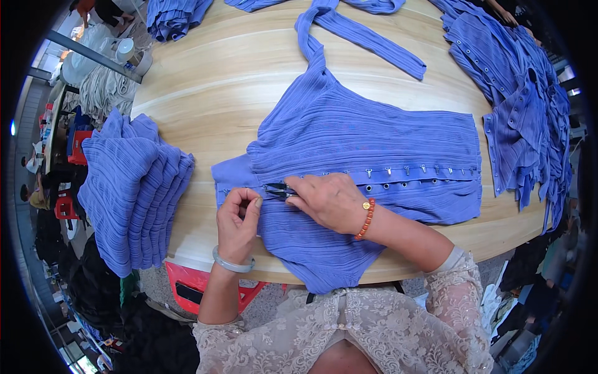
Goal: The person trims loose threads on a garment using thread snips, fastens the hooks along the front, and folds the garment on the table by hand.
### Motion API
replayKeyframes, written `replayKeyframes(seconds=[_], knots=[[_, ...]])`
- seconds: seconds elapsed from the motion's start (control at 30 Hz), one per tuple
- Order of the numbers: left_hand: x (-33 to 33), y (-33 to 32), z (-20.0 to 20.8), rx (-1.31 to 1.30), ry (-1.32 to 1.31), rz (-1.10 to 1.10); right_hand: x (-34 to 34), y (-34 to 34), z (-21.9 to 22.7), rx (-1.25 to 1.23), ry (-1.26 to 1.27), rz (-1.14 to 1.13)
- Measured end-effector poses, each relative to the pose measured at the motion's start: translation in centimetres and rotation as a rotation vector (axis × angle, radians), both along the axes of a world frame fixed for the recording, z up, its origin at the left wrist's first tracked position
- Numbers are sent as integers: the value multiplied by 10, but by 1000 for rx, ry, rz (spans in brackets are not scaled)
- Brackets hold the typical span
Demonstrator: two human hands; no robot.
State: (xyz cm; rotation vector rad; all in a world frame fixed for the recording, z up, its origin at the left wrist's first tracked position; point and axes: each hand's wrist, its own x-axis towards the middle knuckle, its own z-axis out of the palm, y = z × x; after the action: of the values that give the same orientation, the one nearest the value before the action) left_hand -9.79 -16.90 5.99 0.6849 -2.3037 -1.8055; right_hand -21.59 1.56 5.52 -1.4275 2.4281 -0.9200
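Note:
A ribbed periwinkle-blue garment (367, 140) lies spread on the table, its collar toward the left and a sleeve stretching away to the far side. Along its front runs a row of small metal hooks (407, 170), with dark-rimmed eyelets (386, 186) just nearer to me. My right hand (330, 199) is closed around small black thread snips (278, 190), whose blades point left over the base of the collar. Beside the blade tips, my left hand (237, 221) pinches thumb and forefinger together at the collar edge. What lies between those fingertips is too small to make out.
Folded blue garments (134, 193) are stacked at the left table edge. More blue garments with eyelets (511, 93) hang in a heap over the right side. Another blue bundle (177, 17) sits at the far left. A red stool (187, 287) holding a dark phone stands below the near edge.

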Motion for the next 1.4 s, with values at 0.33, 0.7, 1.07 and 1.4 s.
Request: replayKeyframes(seconds=[0.33,0.7,1.07,1.4], knots=[[7,-1,0,38,46,-22,2,-11,-5,-21,67,15],[115,-59,50,-1273,-317,-33,-32,113,25,-181,51,-594],[16,15,11,-1029,65,-499,-12,192,-8,-121,390,-809],[16,0,-3,-1137,-83,-592,-1,272,-13,288,438,-806]])
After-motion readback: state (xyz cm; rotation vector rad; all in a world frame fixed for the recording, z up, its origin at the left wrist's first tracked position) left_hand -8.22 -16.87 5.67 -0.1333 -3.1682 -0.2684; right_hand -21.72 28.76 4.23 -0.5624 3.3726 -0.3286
